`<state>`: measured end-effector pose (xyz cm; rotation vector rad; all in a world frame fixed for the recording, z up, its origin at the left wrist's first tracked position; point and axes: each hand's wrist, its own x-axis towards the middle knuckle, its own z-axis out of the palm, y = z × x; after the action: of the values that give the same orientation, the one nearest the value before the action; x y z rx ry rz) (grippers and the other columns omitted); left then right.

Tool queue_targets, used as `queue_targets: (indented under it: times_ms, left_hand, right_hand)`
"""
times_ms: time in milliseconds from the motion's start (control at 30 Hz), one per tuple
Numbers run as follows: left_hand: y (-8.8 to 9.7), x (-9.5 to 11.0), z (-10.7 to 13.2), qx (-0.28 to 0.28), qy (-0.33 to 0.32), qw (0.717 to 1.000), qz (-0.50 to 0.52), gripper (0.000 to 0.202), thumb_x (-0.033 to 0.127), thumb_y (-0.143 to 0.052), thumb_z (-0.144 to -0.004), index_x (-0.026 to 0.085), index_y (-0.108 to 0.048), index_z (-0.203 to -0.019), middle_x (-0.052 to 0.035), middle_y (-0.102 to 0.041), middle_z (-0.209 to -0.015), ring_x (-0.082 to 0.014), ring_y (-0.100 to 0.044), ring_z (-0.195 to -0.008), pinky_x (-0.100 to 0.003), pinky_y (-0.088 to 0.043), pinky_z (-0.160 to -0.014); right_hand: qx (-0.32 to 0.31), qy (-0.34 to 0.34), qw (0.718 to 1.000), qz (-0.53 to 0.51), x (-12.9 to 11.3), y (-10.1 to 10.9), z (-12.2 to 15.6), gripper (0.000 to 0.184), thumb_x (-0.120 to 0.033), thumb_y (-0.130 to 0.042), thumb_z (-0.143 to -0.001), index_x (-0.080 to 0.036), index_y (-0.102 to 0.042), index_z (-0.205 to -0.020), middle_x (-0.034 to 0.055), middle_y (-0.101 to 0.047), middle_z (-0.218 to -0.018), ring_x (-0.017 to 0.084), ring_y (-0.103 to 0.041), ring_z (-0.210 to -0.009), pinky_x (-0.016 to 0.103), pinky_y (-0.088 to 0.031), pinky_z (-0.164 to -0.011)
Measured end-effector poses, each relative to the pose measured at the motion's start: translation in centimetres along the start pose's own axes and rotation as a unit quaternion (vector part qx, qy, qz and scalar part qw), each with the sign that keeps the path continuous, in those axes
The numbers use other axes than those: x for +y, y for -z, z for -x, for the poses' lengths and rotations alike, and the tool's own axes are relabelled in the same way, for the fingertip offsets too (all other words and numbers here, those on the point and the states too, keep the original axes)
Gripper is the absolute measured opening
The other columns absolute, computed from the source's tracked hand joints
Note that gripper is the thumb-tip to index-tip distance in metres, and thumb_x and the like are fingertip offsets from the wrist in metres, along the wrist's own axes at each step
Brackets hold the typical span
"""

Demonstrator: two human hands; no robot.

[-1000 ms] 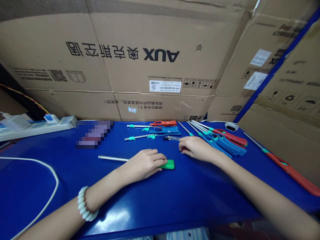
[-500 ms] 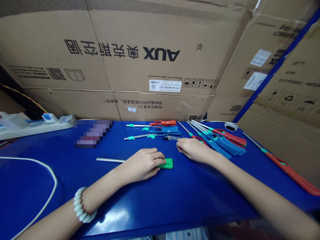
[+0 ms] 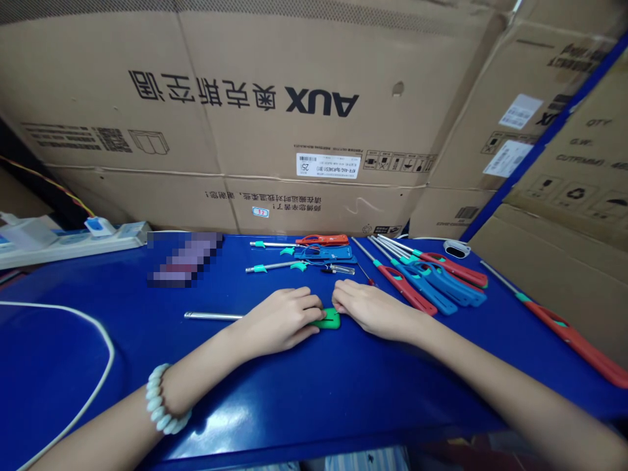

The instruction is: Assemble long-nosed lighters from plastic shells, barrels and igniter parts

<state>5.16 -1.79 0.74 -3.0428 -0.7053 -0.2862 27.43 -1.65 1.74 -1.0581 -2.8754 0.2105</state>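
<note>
My left grip (image 3: 287, 318) clasped the green handle (image 3: 332, 318) on the table (image 3: 373, 392); by its right end, my right grip (image 3: 366, 304) pinched shut, contents unclear. Steadying seemed the step; next probably called for precision.

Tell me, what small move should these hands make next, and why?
Probably the right hand should ease its bent fingers down to the exposed end of the green handle: they are right beside it, and the left hand rests on the handle, seemingly steadying it. Whether those fingers hold something small, I can't tell.
</note>
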Motion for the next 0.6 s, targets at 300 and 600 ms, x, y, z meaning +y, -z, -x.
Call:
queue_targets:
  times_ms: [300,600]
  left_hand:
    - [-0.3,0.1,0.1,0.015,-0.01,1.0,-0.02,0.018,0.025,-0.048,-0.093,0.018,-0.063,-0.102,-0.006,-0.064,-0.093,-0.0181,-0.055,-0.083,-0.029,-0.045,-0.073]
    - [-0.3,0.1,0.0,0.012,-0.013,0.999,-0.033,0.02,0.024,-0.047,-0.094,0.017,-0.064,-0.101,-0.0065,-0.064,-0.091,-0.0188,-0.055,-0.083,-0.029,-0.045,-0.074]
  right_hand:
    - [0.024,0.022,0.992,0.121,-0.2,-1.0,-0.3,0.022,-0.016,-0.037,-0.097,-0.013,-0.057,-0.088,0.0097,-0.055,-0.089,0.021,-0.05,-0.082,0.033,-0.042,-0.074]
    - [0.046,0.021,0.986,0.162,-0.7,-1.6,-0.5,0.02,-0.019,-0.039,-0.096,-0.013,-0.057,-0.089,0.0121,-0.058,-0.094,0.024,-0.054,-0.087,0.037,-0.045,-0.079]
